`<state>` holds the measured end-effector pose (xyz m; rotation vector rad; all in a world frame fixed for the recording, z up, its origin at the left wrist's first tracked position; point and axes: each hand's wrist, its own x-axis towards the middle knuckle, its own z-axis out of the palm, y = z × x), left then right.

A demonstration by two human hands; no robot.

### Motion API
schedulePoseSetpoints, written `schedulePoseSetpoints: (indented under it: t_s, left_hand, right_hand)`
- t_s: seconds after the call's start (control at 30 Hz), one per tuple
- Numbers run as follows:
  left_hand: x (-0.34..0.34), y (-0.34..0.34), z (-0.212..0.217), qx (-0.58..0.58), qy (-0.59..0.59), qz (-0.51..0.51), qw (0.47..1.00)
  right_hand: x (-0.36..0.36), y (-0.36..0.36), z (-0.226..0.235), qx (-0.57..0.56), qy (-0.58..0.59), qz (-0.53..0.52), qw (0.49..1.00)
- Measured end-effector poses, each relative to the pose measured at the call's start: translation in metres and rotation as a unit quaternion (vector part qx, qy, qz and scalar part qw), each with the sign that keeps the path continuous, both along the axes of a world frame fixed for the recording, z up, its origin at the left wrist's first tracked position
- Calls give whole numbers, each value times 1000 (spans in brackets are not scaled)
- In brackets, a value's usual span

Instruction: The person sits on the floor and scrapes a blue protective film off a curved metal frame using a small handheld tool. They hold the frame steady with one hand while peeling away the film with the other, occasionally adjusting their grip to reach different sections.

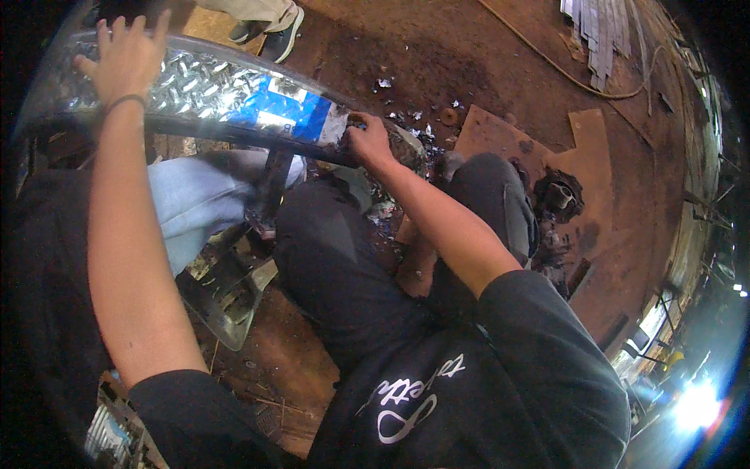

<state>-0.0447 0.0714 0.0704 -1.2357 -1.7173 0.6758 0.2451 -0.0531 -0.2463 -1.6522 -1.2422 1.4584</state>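
A long, shiny metal tread plate (207,87) with a raised diamond pattern lies across the upper left on a dark frame. Blue and white film or stickers (314,116) cover part of it toward its right end. My left hand (129,64) is spread over the plate's left part, fingers apart, holding nothing. At the right end my right hand (369,142) is closed, its fingers curled beside the plate's edge. Whatever may be inside that hand is hidden by the fingers.
Beyond the plate stands another person's shoe (283,35); light blue jeans (203,191) show beneath it. A brown sheet (598,172), a dark round part (558,194), a hose (539,53) and metal strips (598,35) lie on the dirty floor. Bright light glares lower right.
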Motion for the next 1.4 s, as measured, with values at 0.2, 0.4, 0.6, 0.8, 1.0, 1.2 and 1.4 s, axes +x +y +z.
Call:
schedulePoseSetpoints:
  t_s: [0.2,0.4,0.6,0.8,1.0,1.2,1.4]
  left_hand:
    - [0,4,-3,3,8,-2,1000]
    - [0,4,-2,7,0,2,1000]
    - [10,3,-1,4,-14,14,1000]
    - [7,1,1,3,-12,8,1000]
    - [6,2,-1,3,-5,2,1000]
    - [5,3,-2,6,5,-3,1000]
    - [5,4,-2,8,3,-5,1000]
  right_hand:
    - [-1,2,0,21,-34,-6,999]
    - [-1,0,-1,11,-22,6,1000]
    - [9,10,0,19,-66,-41,997]
    - [9,23,12,42,-128,34,990]
    - [4,25,16,37,-219,88,971]
    - [0,20,7,144,-311,151,927]
    - [-6,26,13,112,-303,148,935]
